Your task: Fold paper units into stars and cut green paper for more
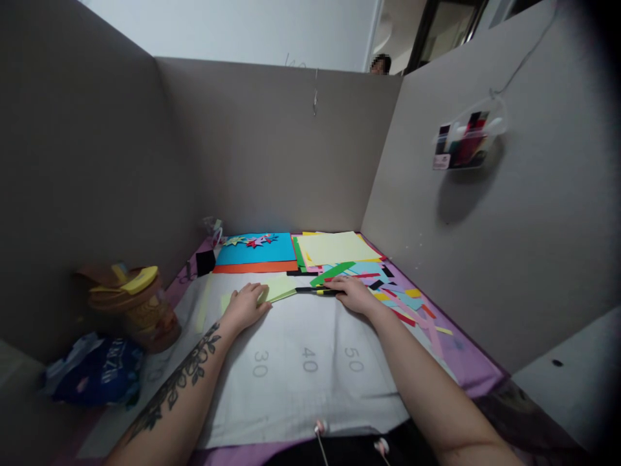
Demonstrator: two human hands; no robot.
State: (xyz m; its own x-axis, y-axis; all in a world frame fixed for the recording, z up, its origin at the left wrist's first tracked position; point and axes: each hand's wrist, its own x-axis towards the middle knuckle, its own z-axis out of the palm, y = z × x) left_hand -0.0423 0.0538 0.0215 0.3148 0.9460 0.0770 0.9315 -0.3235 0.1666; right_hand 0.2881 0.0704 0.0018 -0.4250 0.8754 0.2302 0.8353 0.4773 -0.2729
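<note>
My left hand (246, 305) holds the near edge of a pale green sheet of paper (281, 286), its fingers over the top and its thumb at the front. A narrow strip of that paper slants up from the thumb. My right hand (353, 293) is closed over the end of a slim black-and-yellow tool (310, 290); its exact kind is too small to make out. The tool's far end meets the paper's edge between the hands. Just beyond the right fingertips lies a green paper strip (334, 274). Both hands rest low over a white cloth (310, 395) printed with numbers.
Blue paper (257, 251) with cut paper stars stands behind, beside a stack of cream paper (334, 248). Coloured scraps (412, 304) lie at right. A brown cup (150, 317) and a blue packet (97, 372) sit left. A plastic holder (466, 145) hangs on the right wall.
</note>
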